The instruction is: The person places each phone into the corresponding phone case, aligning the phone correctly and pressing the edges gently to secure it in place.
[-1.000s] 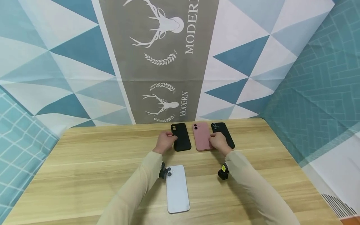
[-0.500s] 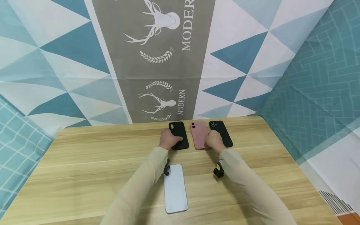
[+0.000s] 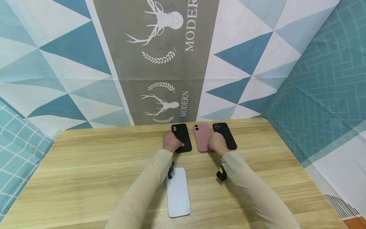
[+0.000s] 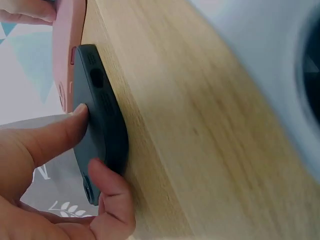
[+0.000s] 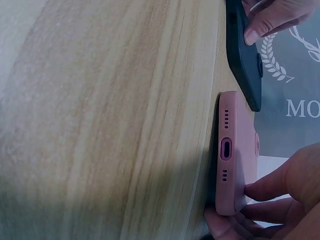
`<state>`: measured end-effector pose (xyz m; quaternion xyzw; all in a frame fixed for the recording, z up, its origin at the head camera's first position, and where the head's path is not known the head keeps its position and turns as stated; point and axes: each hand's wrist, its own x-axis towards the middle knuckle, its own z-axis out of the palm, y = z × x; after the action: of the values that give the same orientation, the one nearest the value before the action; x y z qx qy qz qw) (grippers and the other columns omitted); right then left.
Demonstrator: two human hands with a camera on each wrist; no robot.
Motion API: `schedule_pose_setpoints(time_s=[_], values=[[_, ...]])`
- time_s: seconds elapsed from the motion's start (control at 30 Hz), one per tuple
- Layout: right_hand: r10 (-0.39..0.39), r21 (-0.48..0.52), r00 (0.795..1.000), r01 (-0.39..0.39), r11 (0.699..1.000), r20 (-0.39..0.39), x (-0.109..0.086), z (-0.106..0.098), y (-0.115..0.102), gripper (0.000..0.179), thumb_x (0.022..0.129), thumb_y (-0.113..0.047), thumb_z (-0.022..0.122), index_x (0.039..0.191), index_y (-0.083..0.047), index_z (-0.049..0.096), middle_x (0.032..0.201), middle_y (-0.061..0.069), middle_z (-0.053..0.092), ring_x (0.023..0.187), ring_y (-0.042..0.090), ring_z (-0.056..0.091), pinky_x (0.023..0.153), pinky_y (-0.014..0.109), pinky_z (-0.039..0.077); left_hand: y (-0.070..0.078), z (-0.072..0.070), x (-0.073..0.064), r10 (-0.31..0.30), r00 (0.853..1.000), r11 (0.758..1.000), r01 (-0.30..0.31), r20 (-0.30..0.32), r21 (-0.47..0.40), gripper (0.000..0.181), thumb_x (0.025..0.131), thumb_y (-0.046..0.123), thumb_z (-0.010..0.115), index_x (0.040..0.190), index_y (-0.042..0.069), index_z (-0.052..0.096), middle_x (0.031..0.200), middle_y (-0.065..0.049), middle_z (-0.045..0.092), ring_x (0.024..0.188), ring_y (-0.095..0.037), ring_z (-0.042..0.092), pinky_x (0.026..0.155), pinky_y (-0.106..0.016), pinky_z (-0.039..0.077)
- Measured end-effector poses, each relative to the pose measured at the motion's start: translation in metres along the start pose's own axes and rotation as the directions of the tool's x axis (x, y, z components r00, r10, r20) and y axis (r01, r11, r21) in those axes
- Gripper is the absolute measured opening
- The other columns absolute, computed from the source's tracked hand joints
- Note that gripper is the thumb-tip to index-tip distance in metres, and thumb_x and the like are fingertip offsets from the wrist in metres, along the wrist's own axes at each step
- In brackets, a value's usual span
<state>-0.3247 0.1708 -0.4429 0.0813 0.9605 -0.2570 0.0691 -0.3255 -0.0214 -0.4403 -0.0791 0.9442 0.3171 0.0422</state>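
Observation:
In the head view, my left hand (image 3: 171, 142) is at the left black phone case (image 3: 185, 135). Its thumb (image 4: 70, 127) presses the case's back in the left wrist view, while curled fingers hold the long edge. My right hand (image 3: 218, 143) grips the right edge of the pink phone case (image 3: 201, 136). In the right wrist view, the right thumb (image 5: 267, 185) lies on that case's back and the other fingers wrap its side. Both cases lie back up, with port cutouts (image 5: 226, 149) facing me.
Another black case (image 3: 228, 136) lies just right of the pink one, partly behind my right hand. Nearer to me, a white phone (image 3: 178, 194) rests on the wooden table (image 3: 85, 178), its camera corner partly covered by the left wrist camera. Patterned cloth (image 3: 160, 73) hangs behind the table.
My left hand has moved further over the black case, its thumb now lower on the back. The right hand has shifted further over the pink case's edge. The head view has tilted slightly.

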Motion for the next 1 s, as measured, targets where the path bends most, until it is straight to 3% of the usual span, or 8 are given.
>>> schedule_pose_setpoints(time_s=[0.13,0.33,0.7,0.87,0.9,1.0], values=[[0.001,-0.022,1.0,-0.001,1.0,-0.001,-0.001,0.001,0.0,0.037,0.088,-0.003,0.045,0.053,-0.013,0.041,0.051,0.002,0.041,0.047,0.016,0.041,0.04,0.022,0.032,0.002,-0.001,-0.001,-0.043,0.999,0.998,0.044,0.013,-0.035,0.08,0.068,0.02,0.084,0.129,-0.012,0.043,0.123,-0.028,0.052,0.116,-0.04,0.05,0.095,-0.043,0.05],[0.008,-0.041,1.0,-0.008,0.999,0.003,-0.003,0.001,-0.001,0.037,0.086,-0.002,0.047,0.051,-0.013,0.042,0.051,0.002,0.041,0.048,0.017,0.041,0.041,0.022,0.032,0.006,0.0,-0.001,-0.074,0.997,0.997,0.073,0.027,0.038,0.069,0.071,0.023,0.082,0.122,-0.01,0.051,0.117,-0.024,0.057,0.109,-0.037,0.055,0.089,-0.042,0.053],[0.001,-0.043,1.0,0.0,0.999,0.017,-0.009,0.001,-0.003,0.038,0.085,-0.001,0.049,0.048,-0.012,0.046,0.05,0.002,0.046,0.046,0.015,0.043,0.039,0.02,0.032,-0.003,-0.005,0.002,-0.021,0.998,0.998,0.017,0.062,0.054,0.067,0.07,0.025,0.082,0.12,-0.009,0.054,0.117,-0.022,0.061,0.107,-0.034,0.058,0.092,-0.039,0.051],[-0.023,-0.034,1.0,0.023,0.999,0.012,-0.011,-0.001,-0.002,0.036,0.085,-0.002,0.048,0.051,-0.012,0.046,0.054,0.004,0.049,0.05,0.017,0.045,0.042,0.021,0.033,-0.018,0.006,0.026,-0.041,0.994,0.999,0.041,0.103,-0.001,0.067,0.068,0.025,0.084,0.119,-0.007,0.056,0.115,-0.022,0.062,0.101,-0.033,0.06,0.087,-0.038,0.053],[-0.028,-0.033,1.0,0.029,0.999,0.009,-0.012,-0.002,-0.002,0.036,0.086,-0.002,0.048,0.052,-0.012,0.044,0.056,0.005,0.049,0.05,0.017,0.045,0.042,0.022,0.033,-0.028,0.017,0.039,-0.012,0.997,1.0,0.013,0.075,-0.009,0.068,0.066,0.031,0.085,0.116,-0.007,0.058,0.109,-0.022,0.063,0.094,-0.03,0.061,0.081,-0.035,0.054],[-0.062,-0.047,0.998,0.061,0.997,-0.024,-0.014,-0.003,0.0,0.034,0.087,-0.003,0.045,0.054,-0.01,0.043,0.066,0.01,0.052,0.06,0.021,0.047,0.049,0.025,0.037,-0.036,0.021,0.048,-0.03,0.996,0.999,0.032,0.08,-0.031,0.066,0.068,0.032,0.084,0.113,-0.007,0.058,0.106,-0.022,0.063,0.085,-0.029,0.062,0.069,-0.033,0.055]])
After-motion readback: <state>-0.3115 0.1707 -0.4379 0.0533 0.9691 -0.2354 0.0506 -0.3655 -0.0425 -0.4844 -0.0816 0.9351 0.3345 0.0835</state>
